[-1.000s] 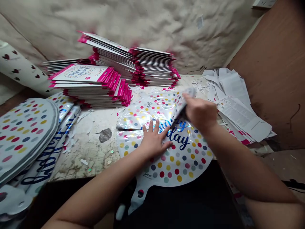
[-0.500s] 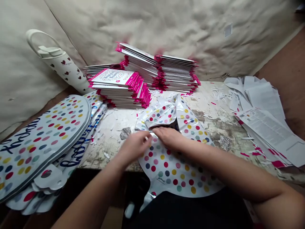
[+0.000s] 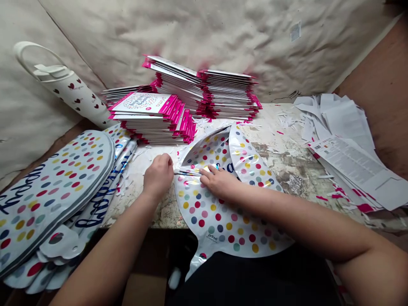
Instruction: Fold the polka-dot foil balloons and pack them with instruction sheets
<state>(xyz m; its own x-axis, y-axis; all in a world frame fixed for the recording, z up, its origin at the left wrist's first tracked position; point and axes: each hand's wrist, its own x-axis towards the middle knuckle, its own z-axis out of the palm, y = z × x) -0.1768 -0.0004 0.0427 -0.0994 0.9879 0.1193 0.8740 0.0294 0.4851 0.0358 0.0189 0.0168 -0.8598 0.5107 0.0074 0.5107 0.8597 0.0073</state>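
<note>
Balloon (image 3: 223, 216): one, beneath right hand (image 3: 219, 182), fingers slightly parted | left hand (image 3: 158, 176): curled, hold unclear | bottle (image 3: 76, 95): one

"prima" on lower part of spotted foil balloon (image 3: 223, 216), "prima" also on top card (image 3: 140, 102); script on balloon pile (image 3: 70, 178) partly hidden, printed sheet (image 3: 347, 165) too small to read
</note>
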